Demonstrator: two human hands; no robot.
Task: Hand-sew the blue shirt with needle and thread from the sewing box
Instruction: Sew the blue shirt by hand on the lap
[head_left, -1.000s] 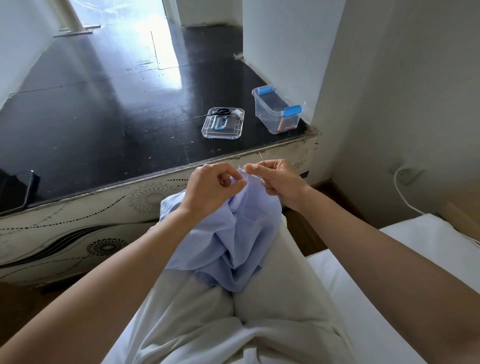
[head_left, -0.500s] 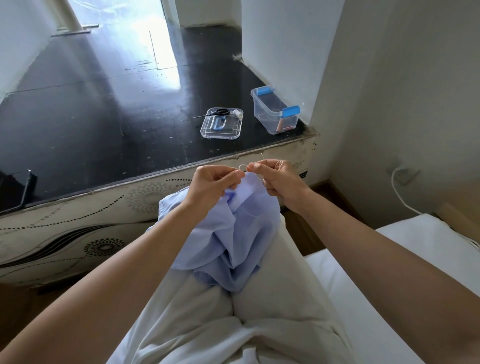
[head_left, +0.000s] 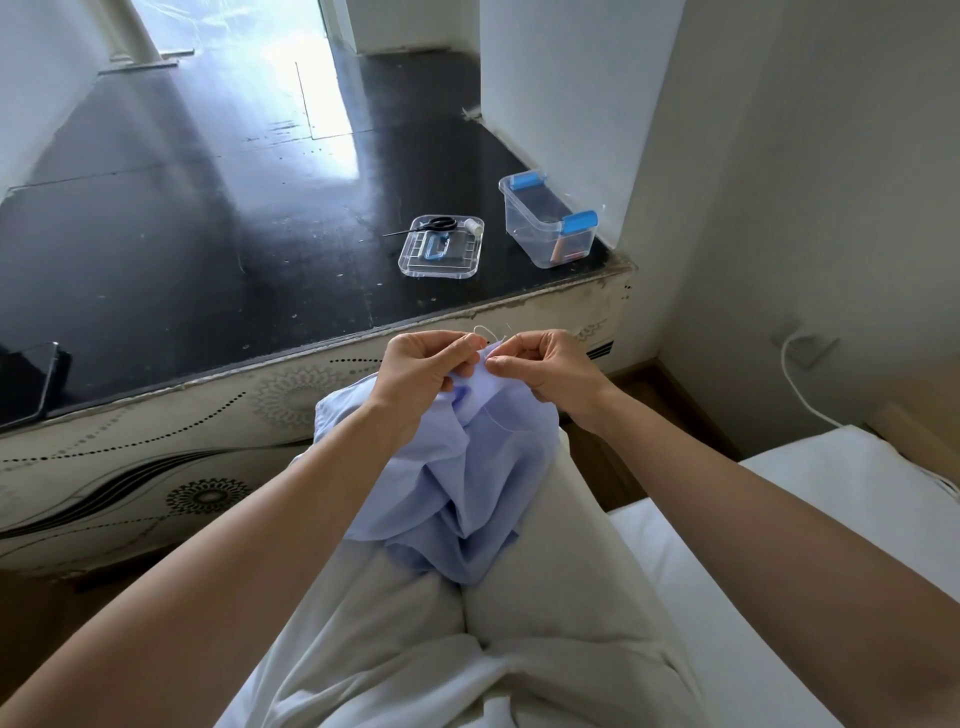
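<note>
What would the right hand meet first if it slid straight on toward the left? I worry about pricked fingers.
Likely the left hand, pinching the light blue cotton shirt just beside the right hand; depth unclear.

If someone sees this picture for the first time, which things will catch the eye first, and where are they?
First come the two hands, the left hand and the right hand, pinching the top fold of the blue shirt that lies bunched on the person's lap, with a loop of pale thread rising between them. Behind, on the dark raised floor, stand the clear sewing box with blue clips and, to its left, its lid with black scissors resting on it.
</note>
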